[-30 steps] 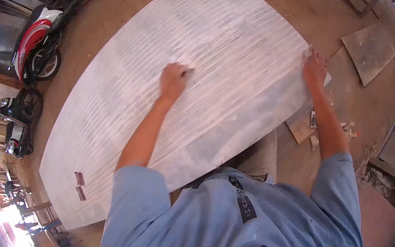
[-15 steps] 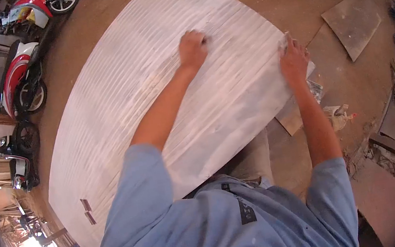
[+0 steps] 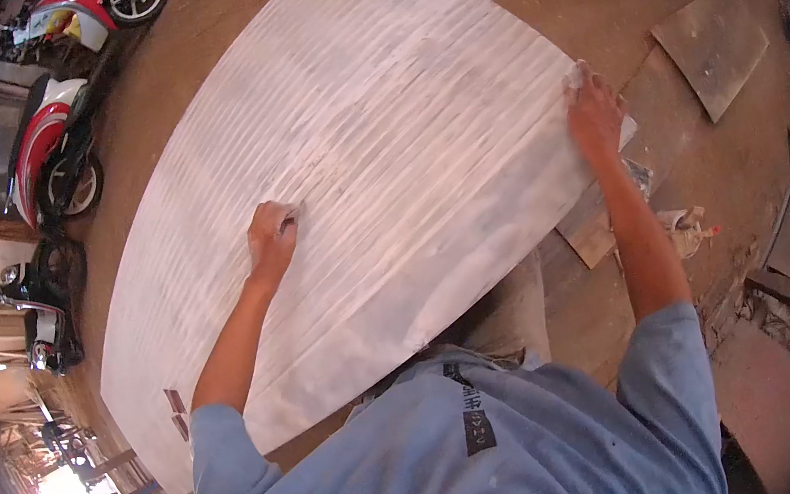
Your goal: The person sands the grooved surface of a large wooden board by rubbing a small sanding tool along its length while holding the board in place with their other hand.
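Observation:
A large white panel point(image 3: 381, 148) with long parallel grooves and grey patches lies in front of me. My left hand point(image 3: 273, 232) is on its grooved surface, left of the middle, with fingers curled round something small and dark that I cannot make out. At the panel's right edge, near the corner, my right hand point(image 3: 595, 108) rests with its fingers spread over the rim. White dust coats its fingertips. Two small dark reddish strips point(image 3: 177, 412) are on the panel's lower left part, close to my left sleeve.
Several motorbikes, among them a red and white one point(image 3: 47, 144) and a black one point(image 3: 36, 313), stand at the left. A flat board point(image 3: 716, 50) lies on the brown floor at the right. Scraps point(image 3: 684, 232) and another board point(image 3: 770, 401) are at the lower right.
My left hand has slid down and to the left along the grooves, after moving up and right earlier. My right hand stays at the panel's right edge. The view has shifted slightly.

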The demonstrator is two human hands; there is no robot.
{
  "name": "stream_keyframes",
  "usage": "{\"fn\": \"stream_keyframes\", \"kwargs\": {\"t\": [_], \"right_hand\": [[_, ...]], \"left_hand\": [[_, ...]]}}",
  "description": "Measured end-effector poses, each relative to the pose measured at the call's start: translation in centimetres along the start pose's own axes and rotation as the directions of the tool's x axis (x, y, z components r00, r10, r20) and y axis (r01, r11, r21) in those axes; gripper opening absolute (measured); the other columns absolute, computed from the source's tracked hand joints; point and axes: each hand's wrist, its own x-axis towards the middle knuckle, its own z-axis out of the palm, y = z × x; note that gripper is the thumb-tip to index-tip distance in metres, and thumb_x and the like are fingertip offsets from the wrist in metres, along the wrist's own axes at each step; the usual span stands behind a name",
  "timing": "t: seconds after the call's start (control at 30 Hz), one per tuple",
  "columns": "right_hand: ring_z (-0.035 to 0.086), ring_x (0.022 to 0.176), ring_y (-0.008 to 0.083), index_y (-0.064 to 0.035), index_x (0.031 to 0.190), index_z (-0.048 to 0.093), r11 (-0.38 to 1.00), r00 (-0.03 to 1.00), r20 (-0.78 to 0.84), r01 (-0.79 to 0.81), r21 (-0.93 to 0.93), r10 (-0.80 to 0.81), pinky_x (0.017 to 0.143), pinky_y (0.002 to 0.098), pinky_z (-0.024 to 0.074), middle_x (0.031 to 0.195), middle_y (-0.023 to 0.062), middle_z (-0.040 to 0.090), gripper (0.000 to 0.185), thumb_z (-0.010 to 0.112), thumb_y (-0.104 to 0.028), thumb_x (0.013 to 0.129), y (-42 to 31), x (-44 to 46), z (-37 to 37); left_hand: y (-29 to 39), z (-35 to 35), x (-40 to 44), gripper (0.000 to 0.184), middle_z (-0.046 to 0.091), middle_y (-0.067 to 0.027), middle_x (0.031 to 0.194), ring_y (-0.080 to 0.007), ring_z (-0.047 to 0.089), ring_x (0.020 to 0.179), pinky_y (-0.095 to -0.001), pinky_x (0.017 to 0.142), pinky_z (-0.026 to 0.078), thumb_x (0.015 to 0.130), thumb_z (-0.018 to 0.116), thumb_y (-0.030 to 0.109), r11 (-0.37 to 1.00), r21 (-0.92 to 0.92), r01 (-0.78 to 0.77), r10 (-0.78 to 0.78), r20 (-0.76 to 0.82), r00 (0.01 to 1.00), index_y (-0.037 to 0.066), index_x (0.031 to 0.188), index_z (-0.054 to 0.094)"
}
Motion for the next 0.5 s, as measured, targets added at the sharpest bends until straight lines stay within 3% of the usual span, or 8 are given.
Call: {"fn": "stream_keyframes", "kwargs": {"t": [0.1,0.17,0.23,0.27,0.37,0.43,0.5], "right_hand": [[0.046,0.127,0.0331,-0.0112,0.141,0.042,0.998,1.000,-0.016,0.008,-0.068,-0.009,0.108,0.0553,0.0292,0.134,0.0146,0.052,0.051,0.047,-0.036,0.097,0.3,0.2,0.7],[0.053,0.117,0.0338,-0.0095,0.139,0.045,0.992,0.988,-0.124,0.081,-0.095,-0.092,0.099,0.0558,0.0370,0.126,0.0150,0.057,0.052,0.048,-0.036,0.095,0.9,0.2,1.6],[0.051,0.119,0.0338,-0.0097,0.140,0.044,0.991,0.988,-0.126,0.071,-0.117,-0.086,0.101,0.0560,0.0353,0.126,0.0156,0.057,0.052,0.049,-0.036,0.095,0.7,0.1,1.3],[0.050,0.120,0.0336,-0.0094,0.140,0.044,0.993,0.990,-0.125,0.060,-0.102,-0.073,0.102,0.0559,0.0344,0.127,0.0159,0.056,0.053,0.049,-0.036,0.095,0.5,0.0,1.3],[0.049,0.121,0.0334,-0.0090,0.141,0.043,0.999,0.996,-0.083,0.034,-0.035,-0.036,0.103,0.0556,0.0331,0.128,0.0163,0.055,0.053,0.049,-0.036,0.095,0.6,0.4,0.5],[0.049,0.122,0.0333,-0.0088,0.141,0.043,0.999,0.999,-0.034,0.022,0.029,-0.021,0.103,0.0555,0.0326,0.129,0.0164,0.055,0.053,0.049,-0.036,0.095,0.5,0.7,0.4],[0.048,0.124,0.0307,-0.0121,0.141,0.042,0.999,1.000,-0.026,0.001,0.039,-0.001,0.103,0.0559,0.0327,0.129,0.0147,0.055,0.052,0.050,-0.036,0.095,0.7,0.5,0.8]], "left_hand": [[2.4,5.3,6.9,0.016,0.064,-0.0118,0.083,-0.0294,0.061,0.080,-0.0395,0.072,0.050,0.071,0.067,0.003,0.986,-0.116,-0.122,0.117,-0.055,0.992,0.004,0.087,0.068],[6.5,9.7,14.2,0.014,0.065,-0.0120,0.083,-0.0297,0.061,0.079,-0.0393,0.072,0.050,0.074,0.066,0.004,0.971,-0.182,-0.156,0.151,-0.041,0.988,0.005,0.087,0.070],[11.2,14.6,22.1,0.016,0.068,-0.0139,0.088,-0.0298,0.064,0.086,-0.0398,0.078,0.050,0.077,0.064,0.010,0.959,-0.231,-0.165,0.161,-0.039,0.986,0.006,0.090,0.072],[13.2,17.4,26.2,0.018,0.068,-0.0166,0.088,-0.0334,0.064,0.084,-0.0432,0.078,0.050,0.076,0.062,0.013,0.939,-0.233,-0.252,0.241,-0.074,0.968,0.004,0.088,0.072],[19.0,22.2,34.5,0.020,0.066,-0.0212,0.086,-0.0392,0.062,0.083,-0.0474,0.075,0.049,0.076,0.059,0.016,0.970,-0.154,-0.188,0.179,-0.069,0.981,0.003,0.085,0.071],[20.6,22.5,36.1,0.022,0.066,-0.0227,0.088,-0.0402,0.063,0.085,-0.0489,0.077,0.049,0.076,0.058,0.019,0.974,-0.205,-0.097,0.090,-0.042,0.995,0.003,0.085,0.070],[18.8,21.4,34.3,0.024,0.066,-0.0215,0.089,-0.0395,0.063,0.086,-0.0479,0.077,0.049,0.078,0.058,0.021,0.978,-0.183,-0.101,0.105,0.016,0.994,0.004,0.087,0.071]]}}
